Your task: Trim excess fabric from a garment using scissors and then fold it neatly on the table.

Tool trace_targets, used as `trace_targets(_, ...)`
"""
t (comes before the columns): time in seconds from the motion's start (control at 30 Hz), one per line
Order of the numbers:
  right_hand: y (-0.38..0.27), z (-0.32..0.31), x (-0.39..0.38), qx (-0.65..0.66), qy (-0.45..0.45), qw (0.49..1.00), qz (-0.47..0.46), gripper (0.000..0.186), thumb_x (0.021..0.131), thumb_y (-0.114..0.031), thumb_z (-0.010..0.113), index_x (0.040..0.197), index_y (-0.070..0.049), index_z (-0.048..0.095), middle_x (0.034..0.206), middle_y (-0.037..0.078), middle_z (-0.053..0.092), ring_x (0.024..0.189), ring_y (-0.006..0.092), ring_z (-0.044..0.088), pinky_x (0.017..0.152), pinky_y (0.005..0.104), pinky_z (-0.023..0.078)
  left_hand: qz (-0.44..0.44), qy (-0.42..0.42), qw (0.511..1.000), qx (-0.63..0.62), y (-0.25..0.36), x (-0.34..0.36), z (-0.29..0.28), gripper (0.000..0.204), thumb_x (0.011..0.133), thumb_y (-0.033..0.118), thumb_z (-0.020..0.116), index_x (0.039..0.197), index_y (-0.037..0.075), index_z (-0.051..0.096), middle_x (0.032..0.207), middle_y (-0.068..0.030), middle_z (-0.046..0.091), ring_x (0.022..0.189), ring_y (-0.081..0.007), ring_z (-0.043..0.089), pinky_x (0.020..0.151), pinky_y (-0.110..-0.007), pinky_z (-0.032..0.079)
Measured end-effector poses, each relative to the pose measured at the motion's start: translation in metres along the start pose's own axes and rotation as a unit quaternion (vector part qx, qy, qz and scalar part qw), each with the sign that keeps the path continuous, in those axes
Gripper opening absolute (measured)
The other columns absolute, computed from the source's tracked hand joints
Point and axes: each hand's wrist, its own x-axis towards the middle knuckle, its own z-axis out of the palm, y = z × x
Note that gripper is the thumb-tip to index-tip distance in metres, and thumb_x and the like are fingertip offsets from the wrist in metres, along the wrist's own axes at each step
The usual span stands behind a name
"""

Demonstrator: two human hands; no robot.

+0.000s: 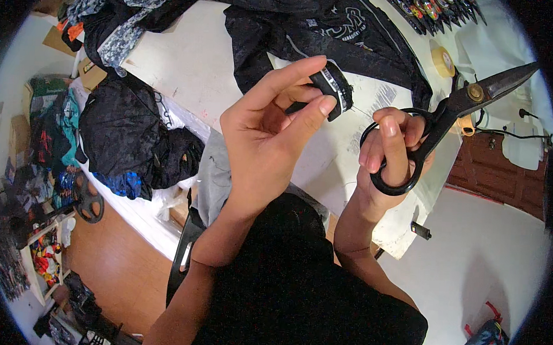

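My left hand (266,119) pinches a small black roll (334,88) with a white printed stripe between thumb and fingers, holding it up above the white table (327,153). It looks like wound label ribbon, though I cannot be sure. Hooked in the handle loops of large black scissors (436,127), the fingers of my right hand (392,147) are curled close to the roll. The scissor blades point away to the upper right and look closed. A thin pale line, like a thread, runs from the roll toward my right fingertips.
A black printed garment (338,30) lies across the far side of the table. A yellow tape roll (443,61) sits at the right edge, below several dark tools (435,10). Dark clothes (121,125) are heaped to the left. A blue bag (486,342) rests at lower right.
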Motion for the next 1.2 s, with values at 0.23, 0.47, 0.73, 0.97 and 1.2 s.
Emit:
trace_targets(0.23,0.000,-0.008,-0.008,0.029,-0.052,0.998,0.023,0.034,0.074,0.005,0.066,0.066,-0.010,0.036,0.074,0.025,0.063,0.037,0.0088,0.047,0.035,0.0205,0.039,-0.034,0.021,0.998,-0.038,-0.001,0.001,0.000,0.035,0.078,-0.009,0.064,0.112,-0.001,0.060,0.094,-0.0043,0.061,0.083,-0.0074,0.058,0.069,-0.016,0.045)
trace_targets(0.47,-0.002,-0.002,-0.011,0.040,-0.064,0.997,0.030,0.032,0.074,0.004,0.066,0.068,-0.009,0.037,0.074,0.025,0.063,0.038,0.0088,0.048,0.036,0.0200,0.040,0.018,-0.009,1.000,0.019,-0.008,0.001,0.000,0.027,0.079,-0.011,0.061,0.104,-0.001,0.065,0.104,-0.0050,0.054,0.091,-0.0082,0.055,0.071,-0.017,0.044)
trace_targets(0.73,-0.008,0.008,-0.018,0.037,-0.082,0.993,0.070,0.030,0.075,0.005,0.065,0.068,-0.007,0.038,0.077,0.023,0.064,0.041,0.0090,0.051,0.037,0.0193,0.040,0.014,0.014,0.999,0.050,-0.012,-0.003,0.004,0.033,0.074,-0.012,0.067,0.104,0.000,0.065,0.107,-0.0047,0.051,0.093,-0.0096,0.055,0.076,-0.020,0.048)
trace_targets(0.97,-0.005,0.017,-0.026,0.073,-0.114,0.988,0.076,0.031,0.074,0.005,0.069,0.066,-0.006,0.040,0.077,0.020,0.065,0.044,0.0080,0.052,0.037,0.0189,0.041,0.078,0.024,0.991,0.102,-0.028,0.000,0.006,0.029,0.073,-0.008,0.070,0.101,0.000,0.066,0.105,-0.0048,0.053,0.085,-0.0082,0.057,0.069,-0.019,0.049)
trace_targets(1.2,-0.001,0.009,-0.038,0.021,-0.117,0.985,0.128,0.031,0.074,-0.002,0.072,0.065,-0.005,0.042,0.078,0.022,0.065,0.044,0.0077,0.052,0.040,0.0198,0.041,0.041,0.049,0.994,0.088,-0.029,-0.003,0.006,0.014,0.080,-0.005,0.065,0.093,-0.003,0.065,0.100,-0.0055,0.055,0.076,-0.0059,0.054,0.060,-0.016,0.043)
